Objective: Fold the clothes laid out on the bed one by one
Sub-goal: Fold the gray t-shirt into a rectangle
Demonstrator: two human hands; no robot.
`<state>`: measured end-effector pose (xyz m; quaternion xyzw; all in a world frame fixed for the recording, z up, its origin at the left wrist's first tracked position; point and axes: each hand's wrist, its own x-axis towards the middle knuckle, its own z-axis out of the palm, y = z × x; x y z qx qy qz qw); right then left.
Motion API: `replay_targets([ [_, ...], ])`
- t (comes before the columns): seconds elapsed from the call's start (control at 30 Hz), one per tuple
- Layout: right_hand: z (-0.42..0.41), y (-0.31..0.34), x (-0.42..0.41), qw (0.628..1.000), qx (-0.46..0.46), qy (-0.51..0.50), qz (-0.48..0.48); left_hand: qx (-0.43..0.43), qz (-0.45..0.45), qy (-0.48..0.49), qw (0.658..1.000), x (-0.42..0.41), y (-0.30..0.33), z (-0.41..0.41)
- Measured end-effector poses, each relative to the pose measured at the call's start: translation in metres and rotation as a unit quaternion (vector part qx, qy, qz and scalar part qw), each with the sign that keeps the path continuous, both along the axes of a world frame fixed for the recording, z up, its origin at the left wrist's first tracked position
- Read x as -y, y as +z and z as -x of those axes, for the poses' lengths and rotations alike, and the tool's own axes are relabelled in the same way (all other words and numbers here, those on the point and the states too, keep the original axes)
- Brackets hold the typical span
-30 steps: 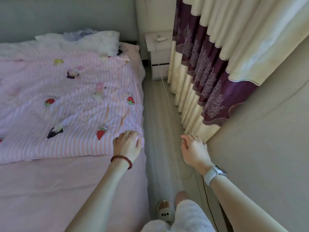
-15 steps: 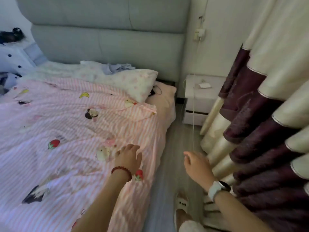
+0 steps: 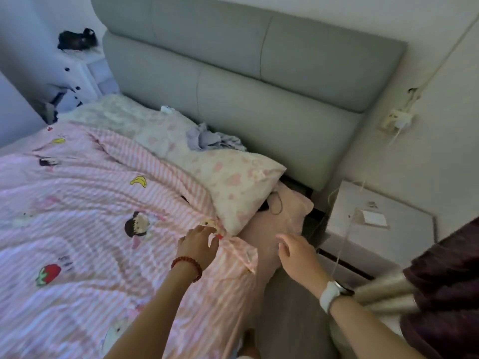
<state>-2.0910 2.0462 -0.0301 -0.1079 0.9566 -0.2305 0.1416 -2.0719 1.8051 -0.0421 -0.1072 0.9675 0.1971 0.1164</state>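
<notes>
Change: the wearer has moved from the near end of the bed up toward the headboard; the left hand, earlier on the quilt's near right edge, now sits at its far right corner by the pillow. Judged meaning: the quilt is being handled first, and no garment is folded yet.
Left grip: left hand (image 3: 198, 246), beaded bracelet at the wrist, fingers bent down onto the bunched corner of the pink striped quilt (image 3: 108, 229); it appears to pinch the cloth, though the fingertips are partly hidden.
Right grip: right hand (image 3: 294, 251), watch at the wrist, fingers loosely spread, holding nothing, hovering just right of that corner over the bed's right edge.
Pillow: heart-print pillow (image 3: 233, 177), just beyond the left hand.
Task item: crumpled grey-blue garment (image 3: 210, 141), far side, on the pillows against the grey headboard (image 3: 259, 73), well apart from both hands.
Right surroundings: white nightstand (image 3: 375, 229) and dark purple curtain (image 3: 445, 294).
</notes>
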Motion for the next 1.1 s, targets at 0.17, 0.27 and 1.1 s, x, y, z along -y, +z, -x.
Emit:
replay_targets([
  [0.17, 0.143, -0.004, 0.033, 0.999, 0.009, 0.052, -0.010, -0.020, -0.013, 0.044, 0.999, 0.035, -0.007, 0.132],
  [0.27, 0.226, -0.012, 0.064, 0.995, 0.004, 0.102, -0.016, -0.014, -0.017, 0.073, 0.997, 0.060, -0.017, 0.199],
  [1.1, 0.553, -0.191, 0.252, 0.950, -0.010, 0.313, -0.005, 0.106, -0.077, 0.226, 0.965, 0.060, -0.193, 0.338],
])
